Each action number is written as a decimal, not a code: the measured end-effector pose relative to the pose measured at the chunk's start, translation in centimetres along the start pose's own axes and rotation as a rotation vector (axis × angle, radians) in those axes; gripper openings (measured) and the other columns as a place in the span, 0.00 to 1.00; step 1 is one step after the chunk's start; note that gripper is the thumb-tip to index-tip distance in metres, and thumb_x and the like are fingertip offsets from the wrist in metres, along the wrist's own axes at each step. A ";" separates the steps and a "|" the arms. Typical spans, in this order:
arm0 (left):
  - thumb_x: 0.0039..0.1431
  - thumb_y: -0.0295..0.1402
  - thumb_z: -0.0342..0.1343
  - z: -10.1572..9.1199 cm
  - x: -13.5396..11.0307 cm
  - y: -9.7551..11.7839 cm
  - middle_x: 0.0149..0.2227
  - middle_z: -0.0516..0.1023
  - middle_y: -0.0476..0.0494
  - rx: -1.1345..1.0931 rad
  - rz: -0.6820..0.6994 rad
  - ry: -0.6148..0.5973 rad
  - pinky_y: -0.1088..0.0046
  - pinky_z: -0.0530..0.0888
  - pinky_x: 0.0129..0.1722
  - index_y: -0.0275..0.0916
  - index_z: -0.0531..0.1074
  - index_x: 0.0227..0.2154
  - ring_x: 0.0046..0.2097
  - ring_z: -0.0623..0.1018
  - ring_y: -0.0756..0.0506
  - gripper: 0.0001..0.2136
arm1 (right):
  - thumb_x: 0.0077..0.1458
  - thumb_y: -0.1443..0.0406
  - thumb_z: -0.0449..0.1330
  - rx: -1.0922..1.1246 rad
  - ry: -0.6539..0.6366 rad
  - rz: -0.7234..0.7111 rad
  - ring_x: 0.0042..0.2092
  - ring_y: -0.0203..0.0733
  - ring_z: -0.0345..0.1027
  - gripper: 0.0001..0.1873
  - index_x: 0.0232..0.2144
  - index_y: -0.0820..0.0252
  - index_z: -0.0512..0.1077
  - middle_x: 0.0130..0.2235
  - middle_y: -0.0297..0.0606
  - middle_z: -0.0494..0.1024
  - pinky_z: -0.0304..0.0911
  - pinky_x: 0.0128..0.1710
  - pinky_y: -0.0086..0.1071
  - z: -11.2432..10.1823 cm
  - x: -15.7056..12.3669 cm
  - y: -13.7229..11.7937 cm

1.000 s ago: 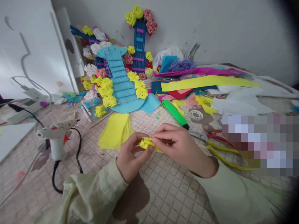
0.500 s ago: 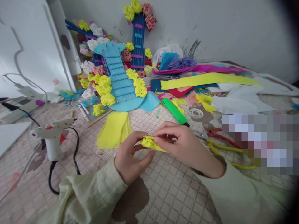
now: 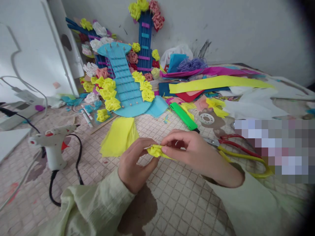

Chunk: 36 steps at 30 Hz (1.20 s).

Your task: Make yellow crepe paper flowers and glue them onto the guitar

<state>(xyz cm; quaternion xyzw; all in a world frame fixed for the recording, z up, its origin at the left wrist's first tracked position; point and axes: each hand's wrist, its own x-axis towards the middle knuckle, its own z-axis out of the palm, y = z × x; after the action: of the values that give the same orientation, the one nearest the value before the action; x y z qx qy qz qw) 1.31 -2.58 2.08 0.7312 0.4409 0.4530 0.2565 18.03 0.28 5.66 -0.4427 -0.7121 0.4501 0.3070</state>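
Note:
Between my two hands is a crumpled yellow paper flower (image 3: 155, 151), with a strip of the same paper trailing to its right. My left hand (image 3: 137, 162) is curled around its left side, fingers and thumb closed on it. My right hand (image 3: 185, 147) pinches its right side between thumb and fingers. Just behind my left hand lies a stack of yellow paper sheets (image 3: 119, 136). Farther back leans a light blue guitar-neck shape (image 3: 125, 80) with strings and yellow paper flowers (image 3: 108, 91) along its sides.
A white glue gun (image 3: 55, 144) with a black cord stands at left. To the right lie a green cutter (image 3: 183, 116), a white ring (image 3: 206, 119), red-handled pliers (image 3: 236, 139) and yellow-handled scissors (image 3: 258, 160). Coloured paper, a yellow strip (image 3: 216, 84) and purple yarn (image 3: 193, 65) are piled at the back.
My left thumb has drawn in closer beneath the flower. The fingers of my right hand have shifted slightly on it. The view has moved a little.

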 end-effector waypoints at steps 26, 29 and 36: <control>0.46 0.20 0.56 0.1 0.0 -0.6 0.35 0.72 0.44 -0.064 0.094 0.036 0.68 0.72 0.38 0.37 0.68 0.35 0.39 0.72 0.47 0.12 | 0.42 0.75 0.60 -0.056 0.086 -0.051 0.28 0.30 0.61 0.06 0.25 0.61 0.72 0.27 0.31 0.69 0.59 0.27 0.24 0.9 -0.4 -0.4; 0.47 0.20 0.55 0.1 0.1 -0.6 0.34 0.72 0.44 -0.056 0.104 0.044 0.68 0.72 0.38 0.37 0.68 0.35 0.39 0.73 0.47 0.12 | 0.42 0.75 0.60 -0.067 0.101 -0.062 0.28 0.31 0.62 0.06 0.25 0.61 0.72 0.27 0.31 0.69 0.59 0.27 0.25 1.0 -0.4 -0.5; 0.46 0.19 0.56 -0.2 0.1 -0.7 0.36 0.72 0.44 -0.008 0.151 0.038 0.69 0.72 0.40 0.38 0.68 0.36 0.40 0.72 0.48 0.14 | 0.43 0.72 0.61 -0.047 0.112 -0.080 0.29 0.30 0.62 0.05 0.26 0.60 0.72 0.27 0.30 0.69 0.59 0.27 0.24 1.1 -0.3 -0.1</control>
<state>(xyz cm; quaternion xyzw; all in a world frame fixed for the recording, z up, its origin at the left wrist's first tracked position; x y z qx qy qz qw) 0.88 -2.19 1.61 0.7524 0.3876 0.4868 0.2162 17.22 -0.43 5.32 -0.4456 -0.7213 0.3953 0.3534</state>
